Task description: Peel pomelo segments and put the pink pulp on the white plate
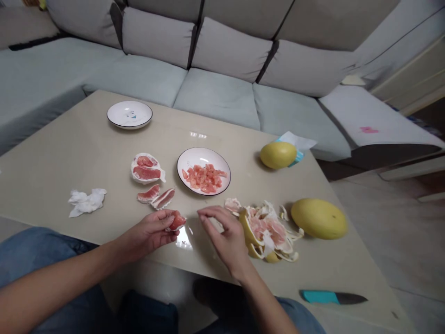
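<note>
My left hand point(149, 234) is shut on a pink pomelo segment point(177, 221) held between thumb and fingers above the table's near edge. My right hand point(222, 232) hangs just to its right, fingers curved and apart, holding nothing I can see. Right of that hand lies a heap of yellow pomelo peel and white pith point(266, 232) with pink flesh in it. Two peeled segments with white membrane point(156, 196) lie beyond my left hand, and a larger membrane-covered piece point(146, 168) sits farther on. A white plate point(203, 171) holds chopped pink pulp point(204, 178).
A beige glossy table point(62, 176) carries a crumpled tissue point(86, 202), an empty-looking white plate point(130, 114), two whole yellow pomelos point(319, 218) point(278, 155), and a teal-handled knife point(333, 298) near the right edge. A grey sofa point(222, 97) stands behind.
</note>
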Demonstrator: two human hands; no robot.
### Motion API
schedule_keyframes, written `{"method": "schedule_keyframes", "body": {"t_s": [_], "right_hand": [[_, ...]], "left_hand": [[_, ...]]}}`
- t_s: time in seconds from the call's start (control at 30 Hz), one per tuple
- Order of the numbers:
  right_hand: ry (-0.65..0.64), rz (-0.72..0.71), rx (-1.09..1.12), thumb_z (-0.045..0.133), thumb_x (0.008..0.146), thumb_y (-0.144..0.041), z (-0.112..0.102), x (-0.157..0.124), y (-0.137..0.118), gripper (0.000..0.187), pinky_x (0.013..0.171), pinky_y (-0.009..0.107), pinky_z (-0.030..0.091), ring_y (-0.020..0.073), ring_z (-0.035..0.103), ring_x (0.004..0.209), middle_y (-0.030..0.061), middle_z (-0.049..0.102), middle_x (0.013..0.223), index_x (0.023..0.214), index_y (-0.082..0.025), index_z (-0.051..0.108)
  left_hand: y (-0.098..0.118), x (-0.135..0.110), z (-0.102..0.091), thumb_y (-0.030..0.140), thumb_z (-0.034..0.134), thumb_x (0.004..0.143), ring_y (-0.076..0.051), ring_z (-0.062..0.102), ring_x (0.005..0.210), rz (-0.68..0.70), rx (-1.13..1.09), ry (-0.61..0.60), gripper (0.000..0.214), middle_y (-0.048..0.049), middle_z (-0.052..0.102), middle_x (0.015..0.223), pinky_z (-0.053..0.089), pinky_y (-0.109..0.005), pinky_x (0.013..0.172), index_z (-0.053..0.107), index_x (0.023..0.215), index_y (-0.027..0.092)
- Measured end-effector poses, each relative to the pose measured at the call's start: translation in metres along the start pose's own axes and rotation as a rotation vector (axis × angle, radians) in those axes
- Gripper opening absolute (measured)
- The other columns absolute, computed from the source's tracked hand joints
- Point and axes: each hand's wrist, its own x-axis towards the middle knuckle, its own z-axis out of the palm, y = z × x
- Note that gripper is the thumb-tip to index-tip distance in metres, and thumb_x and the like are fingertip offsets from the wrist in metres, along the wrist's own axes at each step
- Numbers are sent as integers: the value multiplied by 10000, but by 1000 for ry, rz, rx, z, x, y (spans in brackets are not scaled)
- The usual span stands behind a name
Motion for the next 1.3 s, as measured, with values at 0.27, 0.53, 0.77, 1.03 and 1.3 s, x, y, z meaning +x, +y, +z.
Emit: {"method": "schedule_keyframes", "body": {"t_s": [0.27, 0.53, 0.77, 1.03, 1.3], "right_hand": [[36, 28, 138, 599, 865, -145, 8, -23, -34, 142, 731, 315, 529, 183, 652, 812, 49, 704, 861, 906, -224, 710], [-60, -155, -32, 588, 879, -142, -5, -28, -30, 172, 741, 359, 516, 202, 644, 826, 56, 705, 896, 987, -239, 679], [-111, -268, -158, 602, 853, -104, -12, -29, -32, 172, 708, 348, 484, 194, 629, 781, 48, 701, 854, 974, -219, 645], [33, -426, -435, 555, 833, -83, 0, -32, -27, 135, 609, 320, 437, 183, 573, 649, 50, 675, 723, 877, -203, 599], [73, -459, -518, 545, 829, -84, 7, -36, -23, 159, 622, 334, 421, 195, 582, 650, 53, 669, 728, 919, -212, 577]], "left_hand": [[-6, -7, 9, 244, 627, 883, -100, 621, 742, -32, 86, -143, 133, -34, 600, 866, 518, -211, 711, 655, 953, 134], [-5, -10, 12, 289, 665, 851, -111, 574, 731, 11, 263, -136, 183, -33, 615, 862, 472, -235, 694, 656, 979, 158], [-7, -8, 9, 282, 708, 812, -118, 557, 744, 45, 344, -169, 197, -21, 612, 821, 463, -230, 694, 660, 952, 152], [-12, -9, 12, 263, 747, 777, -134, 611, 766, -57, 221, -134, 194, -26, 631, 835, 488, -283, 772, 657, 913, 159], [-21, -11, 12, 267, 752, 774, -130, 611, 751, -66, 106, -147, 192, -29, 619, 823, 496, -297, 786, 665, 895, 144]]}}
